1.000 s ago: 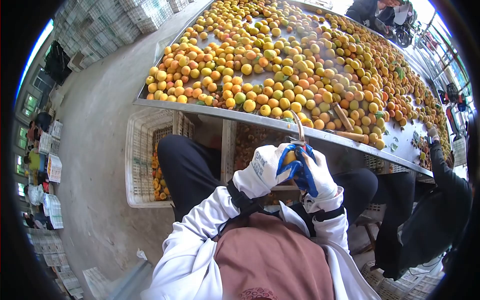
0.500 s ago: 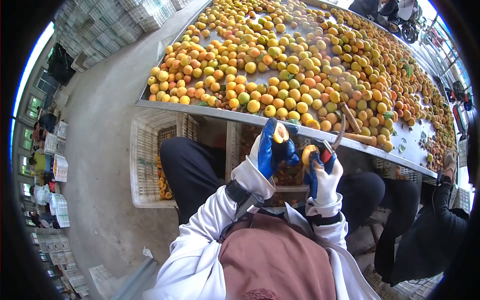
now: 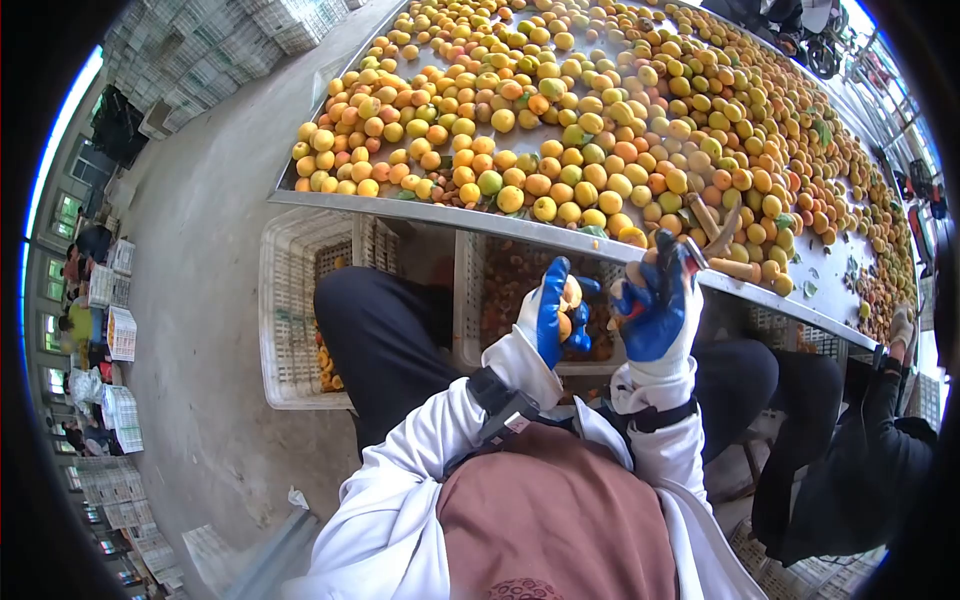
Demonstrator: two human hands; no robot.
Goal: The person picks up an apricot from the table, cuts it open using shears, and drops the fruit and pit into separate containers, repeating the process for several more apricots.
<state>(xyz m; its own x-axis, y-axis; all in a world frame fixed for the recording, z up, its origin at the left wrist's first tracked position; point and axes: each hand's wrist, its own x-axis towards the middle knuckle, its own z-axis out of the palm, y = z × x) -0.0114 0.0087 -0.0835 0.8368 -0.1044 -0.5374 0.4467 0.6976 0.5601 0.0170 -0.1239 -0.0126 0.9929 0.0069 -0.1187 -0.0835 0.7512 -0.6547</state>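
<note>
My left hand point(image 3: 548, 325), in a white glove with blue coating, is closed around apricot halves point(image 3: 569, 295) in front of the table edge. To its right, my right hand point(image 3: 652, 315) is turned palm inward with several fingers raised. A knife point(image 3: 694, 257) with a red handle and curved blade is held in that hand, its blade pointing up and right over the table rim. Whether anything else lies in the right palm is hard to make out. Loose apricots point(image 3: 595, 172) cover the metal table point(image 3: 440, 212) just beyond both hands.
Below the table stand a white crate point(image 3: 285, 350) at left and another crate point(image 3: 468, 300) with cut fruit between my knees. Brown wooden pieces point(image 3: 733, 268) lie near the table's edge. A person in dark clothing point(image 3: 865, 480) works at the right. Stacked crates point(image 3: 215, 50) stand far left.
My right hand has risen and turned its palm inward; the apricot half at its fingertips no longer shows there. My left hand has lowered slightly, its fingers now around the fruit.
</note>
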